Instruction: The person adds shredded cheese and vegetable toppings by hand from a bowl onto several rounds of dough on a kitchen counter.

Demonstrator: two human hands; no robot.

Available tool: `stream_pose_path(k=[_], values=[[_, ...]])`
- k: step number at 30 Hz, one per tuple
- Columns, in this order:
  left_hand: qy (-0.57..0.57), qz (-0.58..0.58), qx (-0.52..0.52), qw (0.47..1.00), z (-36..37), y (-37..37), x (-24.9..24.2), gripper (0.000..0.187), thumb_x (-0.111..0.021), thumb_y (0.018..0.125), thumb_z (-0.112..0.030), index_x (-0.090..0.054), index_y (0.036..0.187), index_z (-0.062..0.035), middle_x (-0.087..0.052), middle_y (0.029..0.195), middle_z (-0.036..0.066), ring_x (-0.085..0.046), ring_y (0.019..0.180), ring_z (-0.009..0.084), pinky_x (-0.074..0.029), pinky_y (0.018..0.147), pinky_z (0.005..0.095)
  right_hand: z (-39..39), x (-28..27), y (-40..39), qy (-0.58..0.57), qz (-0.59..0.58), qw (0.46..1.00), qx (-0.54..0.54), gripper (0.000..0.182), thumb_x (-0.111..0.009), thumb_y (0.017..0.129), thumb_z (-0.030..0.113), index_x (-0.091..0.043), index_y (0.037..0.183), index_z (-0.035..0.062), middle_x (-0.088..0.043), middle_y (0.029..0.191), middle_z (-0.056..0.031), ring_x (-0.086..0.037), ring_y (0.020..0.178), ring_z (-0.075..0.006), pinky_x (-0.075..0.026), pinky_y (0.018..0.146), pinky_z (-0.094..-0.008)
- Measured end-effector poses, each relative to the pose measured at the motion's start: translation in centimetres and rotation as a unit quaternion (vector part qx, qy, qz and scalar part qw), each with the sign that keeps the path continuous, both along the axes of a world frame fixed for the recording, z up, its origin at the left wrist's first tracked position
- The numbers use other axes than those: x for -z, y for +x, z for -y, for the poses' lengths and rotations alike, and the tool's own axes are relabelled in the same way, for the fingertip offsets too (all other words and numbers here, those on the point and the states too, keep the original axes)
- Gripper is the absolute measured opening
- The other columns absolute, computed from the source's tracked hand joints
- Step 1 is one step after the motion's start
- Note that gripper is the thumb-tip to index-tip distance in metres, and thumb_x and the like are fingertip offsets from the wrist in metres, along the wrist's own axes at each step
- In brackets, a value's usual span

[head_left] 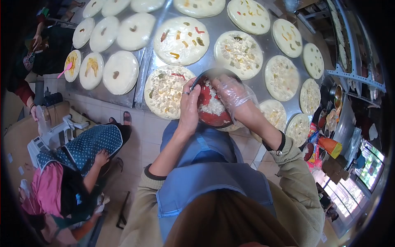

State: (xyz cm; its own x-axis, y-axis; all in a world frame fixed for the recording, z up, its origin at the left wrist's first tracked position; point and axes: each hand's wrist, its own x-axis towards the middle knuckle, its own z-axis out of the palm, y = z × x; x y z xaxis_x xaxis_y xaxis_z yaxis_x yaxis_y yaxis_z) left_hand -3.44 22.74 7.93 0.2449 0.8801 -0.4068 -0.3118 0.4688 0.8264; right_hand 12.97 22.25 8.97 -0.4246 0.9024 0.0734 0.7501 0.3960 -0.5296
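Note:
A dark-rimmed bowl with a red inside (214,120) is held near the table edge, with white crumbly food (213,105) in it. My left hand (190,105) grips the bowl's left rim, a ring on one finger. Inside the bowl's upper right is my right hand (234,95), in a clear plastic glove; its fingertips are partly hidden, and what they hold cannot be made out. Just left of the bowl lies a round dough (164,90) topped with pale chunks. Beyond it, another dough (181,40) carries colored strips. A chunk-topped dough (238,54) lies behind the bowl.
Several more dough rounds lie on the metal table (142,78); one at left holds a pink spoon (66,69). A person in a dotted apron (88,146) is at lower left by a white scale (59,133). Another person's hand (33,113) shows above. Metal shelving (354,76) stands right.

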Motion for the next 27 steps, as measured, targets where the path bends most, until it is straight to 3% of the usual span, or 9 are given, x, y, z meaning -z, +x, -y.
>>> stream_pose_path(k=[3, 6, 9, 12, 15, 18, 21, 24, 27], values=[[0.006, -0.006, -0.005, 1.000, 0.1, -0.2, 0.2, 0.042, -0.040, 0.094, -0.027, -0.035, 0.124, 0.0020, -0.053, 0.111, 0.012, -0.050, 0.102, 0.0150, -0.039, 0.090, 0.0277, -0.2, 0.1, -0.2, 0.004, -0.065, 0.998, -0.013, 0.040, -0.051, 0.074, -0.002, -0.045, 0.114, -0.0011, -0.049, 0.095, -0.0201, -0.051, 0.087, -0.0361, -0.042, 0.073, -0.0427], [-0.021, 0.016, -0.013, 1.000, 0.2, -0.3, 0.4, 0.043, -0.039, 0.094, -0.027, -0.034, 0.125, 0.0019, -0.052, 0.112, 0.012, -0.050, 0.102, 0.0150, -0.040, 0.090, 0.0276, -0.6, -1.7, -0.3, -0.116, -0.127, 0.985, 0.010, 0.036, -0.052, 0.073, -0.001, -0.048, 0.109, -0.0011, -0.052, 0.091, -0.0193, -0.051, 0.088, -0.0358, -0.042, 0.075, -0.0421], [-0.031, 0.020, -0.005, 0.999, 0.4, -0.5, 0.9, 0.043, -0.039, 0.094, -0.028, -0.034, 0.125, 0.0019, -0.052, 0.112, 0.012, -0.050, 0.102, 0.0149, -0.040, 0.090, 0.0275, -1.4, -1.8, -1.3, -0.081, -0.159, 0.984, -0.013, 0.030, -0.052, 0.075, -0.001, -0.052, 0.106, 0.0014, -0.056, 0.092, -0.0171, -0.056, 0.084, -0.0341, -0.045, 0.074, -0.0388], [-0.047, 0.046, -0.015, 0.998, 0.5, -0.4, 0.9, 0.044, -0.040, 0.093, -0.028, -0.034, 0.125, 0.0017, -0.052, 0.112, 0.011, -0.050, 0.102, 0.0149, -0.040, 0.090, 0.0275, -1.7, -2.3, -0.8, -0.033, -0.152, 0.987, -0.033, 0.029, -0.052, 0.074, 0.000, -0.052, 0.103, -0.0013, -0.055, 0.090, -0.0195, -0.054, 0.085, -0.0353, -0.044, 0.074, -0.0412], [-0.029, 0.037, -0.024, 0.999, 0.4, -0.2, 0.2, 0.044, -0.040, 0.093, -0.028, -0.035, 0.125, 0.0014, -0.052, 0.111, 0.011, -0.050, 0.102, 0.0149, -0.040, 0.090, 0.0270, -1.5, -1.2, -0.7, -0.065, -0.054, 0.996, 0.000, 0.029, -0.052, 0.072, -0.001, -0.053, 0.101, -0.0012, -0.055, 0.093, -0.0201, -0.054, 0.084, -0.0360, -0.044, 0.074, -0.0414], [-0.036, 0.015, -0.018, 0.999, 0.4, -0.4, 0.9, 0.044, -0.039, 0.093, -0.029, -0.035, 0.125, 0.0012, -0.051, 0.112, 0.011, -0.050, 0.103, 0.0154, -0.039, 0.090, 0.0275, 0.9, 0.5, -0.6, -0.004, -0.112, 0.993, -0.040, 0.028, -0.052, 0.070, -0.002, -0.053, 0.099, -0.0014, -0.055, 0.089, -0.0193, -0.054, 0.083, -0.0361, -0.044, 0.074, -0.0411], [-0.045, 0.031, -0.038, 0.998, 0.5, -0.4, 1.3, 0.045, -0.039, 0.093, -0.030, -0.035, 0.125, 0.0013, -0.051, 0.112, 0.010, -0.050, 0.102, 0.0154, -0.039, 0.090, 0.0276, 1.4, -0.2, 0.0, -0.027, -0.163, 0.985, -0.055, 0.027, -0.054, 0.068, 0.000, -0.053, 0.095, -0.0013, -0.055, 0.086, -0.0191, -0.054, 0.082, -0.0360, -0.044, 0.071, -0.0415], [-0.038, 0.050, -0.020, 0.998, 0.0, -0.3, 0.4, 0.045, -0.039, 0.093, -0.030, -0.035, 0.125, 0.0015, -0.051, 0.113, 0.011, -0.049, 0.104, 0.0158, -0.038, 0.091, 0.0281, -0.1, -0.7, 1.0, -0.073, -0.091, 0.993, -0.008, 0.032, -0.056, 0.069, -0.003, -0.055, 0.101, 0.0038, -0.058, 0.088, -0.0158, -0.056, 0.083, -0.0359, -0.045, 0.076, -0.0422], [-0.026, 0.016, -0.007, 1.000, 0.0, -0.4, 1.3, 0.046, -0.039, 0.093, -0.030, -0.036, 0.126, 0.0013, -0.050, 0.115, 0.012, -0.047, 0.107, 0.0161, -0.037, 0.093, 0.0283, -0.2, -1.4, 1.2, -0.063, -0.114, 0.991, -0.039, 0.031, -0.057, 0.070, -0.002, -0.056, 0.100, 0.0057, -0.058, 0.087, -0.0149, -0.057, 0.082, -0.0340, -0.045, 0.076, -0.0415]])
